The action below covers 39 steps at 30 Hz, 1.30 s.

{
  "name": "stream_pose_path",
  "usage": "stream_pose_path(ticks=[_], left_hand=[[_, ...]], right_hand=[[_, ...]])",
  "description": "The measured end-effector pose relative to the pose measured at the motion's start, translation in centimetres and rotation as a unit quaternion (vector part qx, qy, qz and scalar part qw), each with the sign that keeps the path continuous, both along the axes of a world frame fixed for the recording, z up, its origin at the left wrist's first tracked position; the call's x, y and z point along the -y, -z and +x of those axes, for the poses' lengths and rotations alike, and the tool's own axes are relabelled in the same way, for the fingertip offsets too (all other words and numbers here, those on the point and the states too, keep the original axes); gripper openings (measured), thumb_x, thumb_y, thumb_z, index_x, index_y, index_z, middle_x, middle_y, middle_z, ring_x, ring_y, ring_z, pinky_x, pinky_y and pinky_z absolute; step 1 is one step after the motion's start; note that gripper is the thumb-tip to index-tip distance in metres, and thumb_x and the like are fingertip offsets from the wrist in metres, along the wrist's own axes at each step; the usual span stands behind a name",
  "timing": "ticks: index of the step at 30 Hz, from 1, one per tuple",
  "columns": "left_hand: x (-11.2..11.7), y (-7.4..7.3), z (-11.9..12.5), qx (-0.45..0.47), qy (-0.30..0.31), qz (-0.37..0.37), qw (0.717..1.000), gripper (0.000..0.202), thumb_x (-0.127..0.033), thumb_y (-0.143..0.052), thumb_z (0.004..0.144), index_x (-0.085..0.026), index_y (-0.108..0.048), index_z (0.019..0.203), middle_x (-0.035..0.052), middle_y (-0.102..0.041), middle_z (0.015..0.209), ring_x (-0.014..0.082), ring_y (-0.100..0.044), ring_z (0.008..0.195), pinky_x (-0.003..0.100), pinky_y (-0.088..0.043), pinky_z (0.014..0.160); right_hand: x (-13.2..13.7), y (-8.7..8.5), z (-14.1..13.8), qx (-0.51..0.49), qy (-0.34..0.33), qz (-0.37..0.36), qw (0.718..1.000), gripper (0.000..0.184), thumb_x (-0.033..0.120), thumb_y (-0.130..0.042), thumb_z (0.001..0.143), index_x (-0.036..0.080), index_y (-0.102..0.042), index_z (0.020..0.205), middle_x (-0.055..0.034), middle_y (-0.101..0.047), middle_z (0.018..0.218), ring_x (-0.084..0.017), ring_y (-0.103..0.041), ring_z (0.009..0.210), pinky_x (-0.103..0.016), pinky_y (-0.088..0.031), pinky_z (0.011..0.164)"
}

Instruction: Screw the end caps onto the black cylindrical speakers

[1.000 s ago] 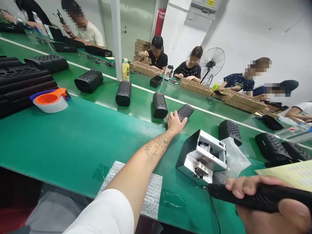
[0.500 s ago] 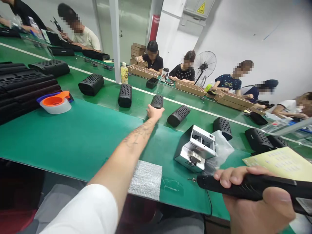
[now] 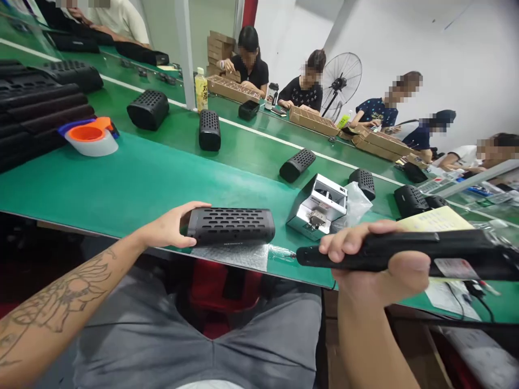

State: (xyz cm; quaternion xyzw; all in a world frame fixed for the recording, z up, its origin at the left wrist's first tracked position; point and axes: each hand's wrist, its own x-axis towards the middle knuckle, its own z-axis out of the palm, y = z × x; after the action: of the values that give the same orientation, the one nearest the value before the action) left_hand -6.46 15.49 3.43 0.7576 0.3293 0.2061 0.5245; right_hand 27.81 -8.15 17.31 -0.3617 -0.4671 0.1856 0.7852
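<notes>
My left hand (image 3: 175, 224) grips one end of a black perforated housing (image 3: 233, 225), thumb in front and fingers behind. The housing lies sideways over a silvery foam sheet (image 3: 251, 258) at the table's near edge. In my right hand (image 3: 365, 259) is a black electric screwdriver (image 3: 405, 249), held level, its bit pointing left towards the housing and apart from it. Just behind the screwdriver's tip stands a white and black screw feeder (image 3: 320, 208) with an open top.
More black housings (image 3: 210, 131) stand along the green belt, and several are stacked (image 3: 40, 124) at left. Tape rolls (image 3: 91, 138) lie near that stack. A yellow label sheet (image 3: 436, 219) is at right. Co-workers sit across the line beside cardboard trays (image 3: 233, 89).
My left hand has drawn the housing from the belt back to the foam sheet and turned it sideways. The view has tilted down; my right hand still holds the screwdriver.
</notes>
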Motion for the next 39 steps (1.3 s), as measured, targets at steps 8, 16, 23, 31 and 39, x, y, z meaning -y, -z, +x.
stream_pose_path(ticks=[8,16,23,31,39], left_hand=[[0.4,0.5,-0.6,-0.042,0.076,0.061,0.994,0.113,-0.048,-0.094,0.074,-0.028,-0.054,0.178,0.0148,-0.079,0.161,0.0412,-0.083,0.141,0.049,-0.07,0.121],[0.2,1.4,-0.9,-0.039,0.09,0.085,0.992,0.113,-0.048,-0.094,0.079,-0.029,-0.049,0.181,0.0137,-0.077,0.164,0.0408,-0.081,0.144,0.048,-0.067,0.124],[0.2,1.6,-1.0,-0.038,0.093,0.092,0.991,0.116,-0.051,-0.094,0.08,-0.028,-0.047,0.184,0.0141,-0.076,0.165,0.0411,-0.08,0.146,0.047,-0.068,0.122],[0.5,1.6,-0.8,-0.05,0.076,0.079,0.993,0.119,-0.055,-0.092,0.078,-0.03,-0.048,0.185,0.0129,-0.075,0.168,0.0431,-0.077,0.151,0.049,-0.067,0.124],[0.6,1.2,-0.9,-0.057,0.068,0.083,0.993,0.121,-0.053,-0.093,0.076,-0.028,-0.049,0.185,0.0135,-0.076,0.165,0.0425,-0.079,0.146,0.048,-0.067,0.123]], right_hand=[[-4.6,1.9,-2.4,0.01,-0.008,-0.026,1.0,0.047,0.068,-0.1,0.092,0.026,-0.08,0.097,0.0064,-0.069,0.064,-0.016,-0.067,0.046,-0.03,-0.061,0.048],[-6.3,2.8,-2.0,0.029,-0.035,-0.038,0.998,0.044,0.064,-0.101,0.096,0.026,-0.078,0.094,0.006,-0.071,0.064,-0.016,-0.069,0.047,-0.03,-0.064,0.05],[-6.8,3.0,-2.3,0.052,-0.094,-0.066,0.992,0.049,0.064,-0.105,0.091,0.025,-0.076,0.091,0.0067,-0.072,0.064,-0.014,-0.065,0.044,-0.03,-0.064,0.049],[-6.6,3.3,-2.2,0.05,-0.138,-0.057,0.988,0.037,0.052,-0.105,0.093,0.025,-0.08,0.093,0.0064,-0.074,0.067,-0.013,-0.066,0.046,-0.029,-0.065,0.052],[-6.8,3.7,-2.5,0.047,-0.164,-0.048,0.984,0.036,0.052,-0.108,0.091,0.026,-0.083,0.095,0.0064,-0.072,0.064,-0.013,-0.063,0.044,-0.028,-0.062,0.049]])
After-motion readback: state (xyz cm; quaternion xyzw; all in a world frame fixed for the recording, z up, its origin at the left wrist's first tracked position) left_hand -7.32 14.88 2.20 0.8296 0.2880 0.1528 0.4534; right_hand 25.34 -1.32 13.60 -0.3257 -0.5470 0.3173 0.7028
